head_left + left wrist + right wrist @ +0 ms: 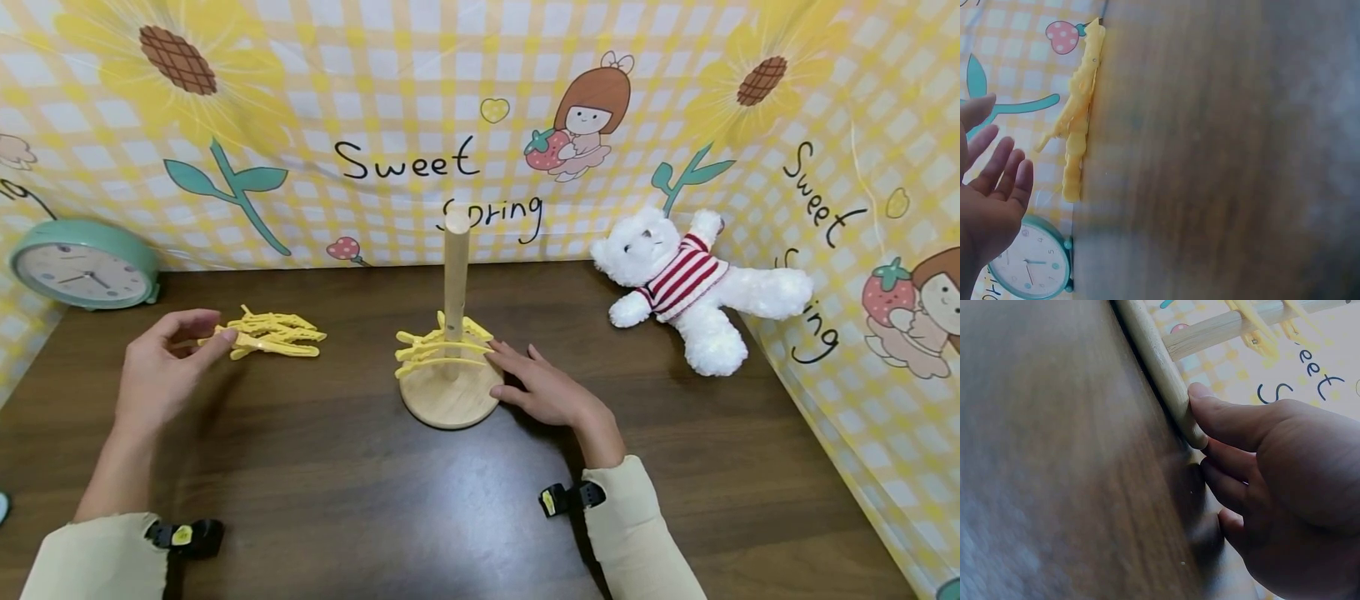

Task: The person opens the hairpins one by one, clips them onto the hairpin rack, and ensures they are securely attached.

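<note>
Currently: L hand (161, 358) reaching to yellow pile (277, 333), R hand (551, 396) gripping wooden stand (450, 408)

L hand is curving loosely, thumb & fingers apart, apparently holding nothing; can't tell if it's touching the pile, which is lying on the worktop (337, 467). R hand is pinching the stand's base rim, thumb vs. fingers. Post (456, 267) is bearing several yellow pcs (408, 350) low down, above base; clipped on or looped round, can't tell.

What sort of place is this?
Probably a home-like tabletop corner, perhaps set up for filming: cartoon-printed cloth hangs behind the table, where a clock and a teddy bear sit.
</note>
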Demonstrator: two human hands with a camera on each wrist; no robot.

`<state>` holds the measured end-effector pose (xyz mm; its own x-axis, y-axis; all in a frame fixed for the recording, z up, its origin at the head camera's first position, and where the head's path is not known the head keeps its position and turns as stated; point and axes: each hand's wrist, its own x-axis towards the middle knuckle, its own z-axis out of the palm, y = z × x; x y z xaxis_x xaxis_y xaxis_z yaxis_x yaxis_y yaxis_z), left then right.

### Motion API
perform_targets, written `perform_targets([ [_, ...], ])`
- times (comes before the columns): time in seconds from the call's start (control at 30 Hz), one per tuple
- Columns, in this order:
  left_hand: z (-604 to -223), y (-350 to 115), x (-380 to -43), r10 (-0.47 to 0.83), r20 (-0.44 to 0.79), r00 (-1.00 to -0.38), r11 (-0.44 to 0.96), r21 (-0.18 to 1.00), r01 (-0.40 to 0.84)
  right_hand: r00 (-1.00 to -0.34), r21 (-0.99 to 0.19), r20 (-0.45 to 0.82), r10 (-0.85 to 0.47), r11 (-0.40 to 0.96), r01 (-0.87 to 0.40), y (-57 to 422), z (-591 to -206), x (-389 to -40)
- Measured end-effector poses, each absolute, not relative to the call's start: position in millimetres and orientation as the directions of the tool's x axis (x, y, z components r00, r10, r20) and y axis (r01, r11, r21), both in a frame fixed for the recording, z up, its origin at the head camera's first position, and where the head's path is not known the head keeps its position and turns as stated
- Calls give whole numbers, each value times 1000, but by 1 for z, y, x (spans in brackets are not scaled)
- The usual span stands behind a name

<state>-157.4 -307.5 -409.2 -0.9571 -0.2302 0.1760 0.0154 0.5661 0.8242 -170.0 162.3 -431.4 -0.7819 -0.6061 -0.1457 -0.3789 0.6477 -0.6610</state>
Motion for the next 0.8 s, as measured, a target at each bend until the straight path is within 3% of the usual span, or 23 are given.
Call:
perform_targets([
  [0.57, -414, -313, -170, -187, -10, -982, 742, 654, -148, -783, -666, -138, -607, 642, -381, 163, -431, -169],
  [0.8, -414, -314, -168, -195, -30, -980, 757, 631, -169, -785, -663, -137, -604, 644, -380, 163, -431, -169],
])
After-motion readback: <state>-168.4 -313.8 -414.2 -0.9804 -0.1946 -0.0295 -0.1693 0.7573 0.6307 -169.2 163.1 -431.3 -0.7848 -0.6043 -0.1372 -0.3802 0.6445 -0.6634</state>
